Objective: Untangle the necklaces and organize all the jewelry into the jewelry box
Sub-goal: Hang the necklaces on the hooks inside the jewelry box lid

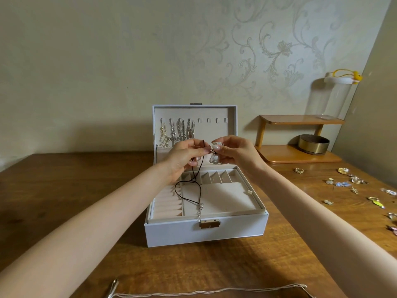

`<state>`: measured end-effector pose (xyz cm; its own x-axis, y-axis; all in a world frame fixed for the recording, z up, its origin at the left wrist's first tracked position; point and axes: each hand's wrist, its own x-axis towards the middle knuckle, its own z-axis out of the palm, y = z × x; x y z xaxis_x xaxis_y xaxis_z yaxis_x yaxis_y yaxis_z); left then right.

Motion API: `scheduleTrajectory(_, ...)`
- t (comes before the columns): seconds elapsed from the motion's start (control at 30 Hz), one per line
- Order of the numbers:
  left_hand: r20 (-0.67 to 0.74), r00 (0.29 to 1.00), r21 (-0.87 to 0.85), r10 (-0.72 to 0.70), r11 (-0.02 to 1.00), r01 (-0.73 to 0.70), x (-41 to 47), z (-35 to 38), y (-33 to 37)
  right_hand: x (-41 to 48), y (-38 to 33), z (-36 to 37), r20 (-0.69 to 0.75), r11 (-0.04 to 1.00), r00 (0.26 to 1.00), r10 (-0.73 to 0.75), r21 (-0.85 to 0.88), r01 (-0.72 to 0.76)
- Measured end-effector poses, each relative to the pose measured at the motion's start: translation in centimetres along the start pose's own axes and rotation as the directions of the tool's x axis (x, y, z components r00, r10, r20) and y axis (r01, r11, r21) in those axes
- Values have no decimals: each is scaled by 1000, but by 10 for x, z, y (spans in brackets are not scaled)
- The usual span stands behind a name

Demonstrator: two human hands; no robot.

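Foreground: a thin silver chain necklace [214,290] is left lying on the brown wooden table [64,190].
Box: the white hinged jewelry box [206,231] is stood open.
Right side: small loose earrings and rings [354,186] are seen scattered, unsorted.
Hands: a black cord necklace [194,183] is pinched by the left hand [184,155]; its clear bow-shaped pendant [216,155] is pinched by the right hand [234,151], above the tray.
Lid: several metal chain necklaces [178,132] are hung on hooks.
Progress: judged partly done; much is left.

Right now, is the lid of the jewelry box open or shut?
Open. The lid stands upright behind the tray, its hooks and hanging necklaces facing the camera; the tray compartments lie uncovered.
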<state>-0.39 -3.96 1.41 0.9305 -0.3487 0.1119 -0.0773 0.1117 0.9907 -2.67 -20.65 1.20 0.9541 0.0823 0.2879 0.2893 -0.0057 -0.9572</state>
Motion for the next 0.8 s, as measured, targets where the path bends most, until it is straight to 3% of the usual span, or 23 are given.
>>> scheduleTrajectory(0.33,-62,997,-138,-39,990,30,16,1,15,4,-2,7,-6,999,1000,24,21,-24)
scheduleTrajectory(0.4,-60,998,142,-2,990,10,22,-2,18,8,0,7,-5,1000,1000,29,-10,-29)
scheduleTrajectory(0.47,-28,996,519,88,853,-60,25,-4,22,13,1,4,30,994,999,25,-109,-21)
scheduleTrajectory(0.53,49,988,693,149,707,-141,29,-5,28,20,1,2,78,980,996,31,-199,-15)
scheduleTrajectory(0.63,101,968,780,230,585,-220,37,-4,38,33,0,6,97,958,995,40,-287,-10)
scheduleTrajectory(0.8,-73,910,762,407,612,-212,54,-7,38,56,5,14,-112,946,992,-50,-323,12)
